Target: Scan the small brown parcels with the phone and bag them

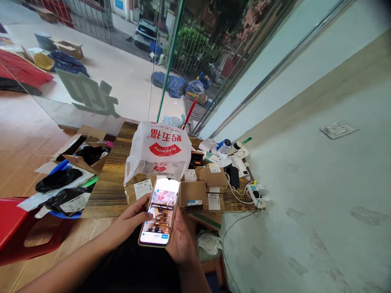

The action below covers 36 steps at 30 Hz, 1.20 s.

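A lit smartphone (161,207) is held upright, tilted slightly, in front of my lap. My right hand (182,238) wraps its right edge and back from below. My left hand (134,215) grips the left edge, its thumb lying over the screen and its other fingers partly hidden behind the phone. The screen shows an app page with pictures, a dark band of text and a blue button at the bottom. Just beyond the phone, a white plastic bag (159,150) with red print sits on the wooden table (106,195), beside small cardboard boxes (192,193).
On the table's right are a power strip (256,194) with white cables, a dark power bank or phone (233,176) and a blue roll (224,145). A blue bin (65,213) with packaging and a red stool (18,228) stand left. Glass panes (131,81) rise behind.
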Each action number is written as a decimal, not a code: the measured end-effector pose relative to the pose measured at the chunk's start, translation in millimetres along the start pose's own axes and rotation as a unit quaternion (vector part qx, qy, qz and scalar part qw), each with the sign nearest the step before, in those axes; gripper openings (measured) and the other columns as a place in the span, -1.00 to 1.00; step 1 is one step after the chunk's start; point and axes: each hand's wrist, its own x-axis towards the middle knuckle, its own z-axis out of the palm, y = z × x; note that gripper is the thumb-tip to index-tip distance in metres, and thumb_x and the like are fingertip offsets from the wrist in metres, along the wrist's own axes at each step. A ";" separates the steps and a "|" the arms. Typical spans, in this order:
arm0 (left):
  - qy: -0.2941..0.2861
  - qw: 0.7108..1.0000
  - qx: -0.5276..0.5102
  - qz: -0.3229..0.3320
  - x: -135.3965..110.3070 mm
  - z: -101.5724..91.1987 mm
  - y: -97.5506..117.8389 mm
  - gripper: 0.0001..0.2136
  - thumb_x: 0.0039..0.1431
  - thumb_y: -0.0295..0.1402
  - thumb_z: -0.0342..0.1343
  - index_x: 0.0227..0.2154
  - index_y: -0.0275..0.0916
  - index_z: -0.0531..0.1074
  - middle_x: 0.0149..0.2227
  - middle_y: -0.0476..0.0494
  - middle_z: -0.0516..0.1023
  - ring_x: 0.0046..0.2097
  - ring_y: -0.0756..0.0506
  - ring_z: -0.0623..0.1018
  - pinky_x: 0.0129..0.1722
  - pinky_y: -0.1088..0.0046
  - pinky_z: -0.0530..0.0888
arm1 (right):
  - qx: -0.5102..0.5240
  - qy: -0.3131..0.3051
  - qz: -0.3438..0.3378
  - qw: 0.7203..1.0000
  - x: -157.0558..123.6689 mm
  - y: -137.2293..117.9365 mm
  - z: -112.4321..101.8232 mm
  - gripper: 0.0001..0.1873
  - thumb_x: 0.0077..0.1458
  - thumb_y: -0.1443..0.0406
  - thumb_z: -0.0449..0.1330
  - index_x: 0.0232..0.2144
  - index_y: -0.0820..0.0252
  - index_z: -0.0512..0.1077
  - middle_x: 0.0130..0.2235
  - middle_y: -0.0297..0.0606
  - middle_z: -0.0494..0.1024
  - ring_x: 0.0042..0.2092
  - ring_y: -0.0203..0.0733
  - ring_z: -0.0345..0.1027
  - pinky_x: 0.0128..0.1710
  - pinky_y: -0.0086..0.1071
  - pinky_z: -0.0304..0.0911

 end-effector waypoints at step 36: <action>-0.063 0.997 0.014 -0.031 2.6 9.3 20.8 -0.57 -0.29 -0.33 0.16 -0.21 -0.22 0.43 -0.15 -0.06 0.56 0.05 -0.27 0.35 -0.07 0.35 0.37 | 0.005 0.023 -0.013 1.000 -3.0 -0.6 1.0 -0.45 -0.06 0.05 0.29 0.01 0.02 0.41 0.06 -0.18 0.52 0.12 0.05 0.35 0.16 0.07 0.20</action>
